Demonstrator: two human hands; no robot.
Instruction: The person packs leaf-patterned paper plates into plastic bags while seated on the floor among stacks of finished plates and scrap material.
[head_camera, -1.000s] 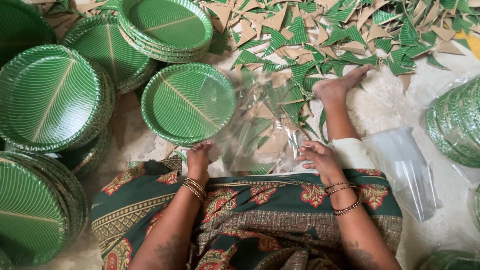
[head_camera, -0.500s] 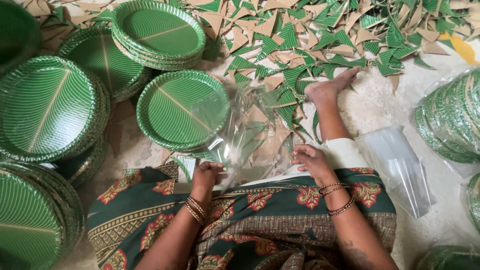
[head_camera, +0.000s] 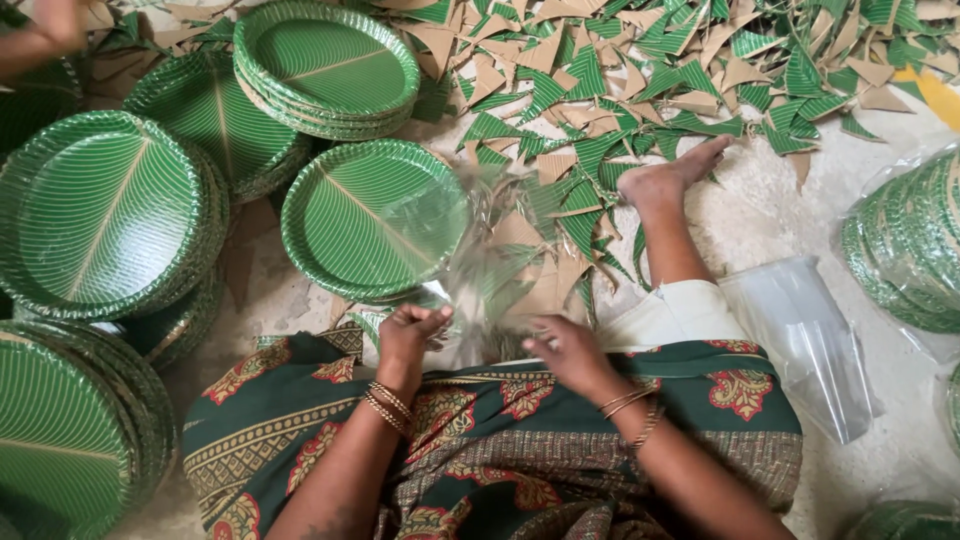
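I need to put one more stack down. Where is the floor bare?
Bare floor lies between the outstretched foot and the bagged plates. A narrow strip runs between the plate stacks. The cut scraps crowd the top.

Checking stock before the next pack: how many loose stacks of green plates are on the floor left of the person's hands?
5: top stack, one behind it, large left stack, bottom-left stack, one by the left hand. More may be hidden underneath.
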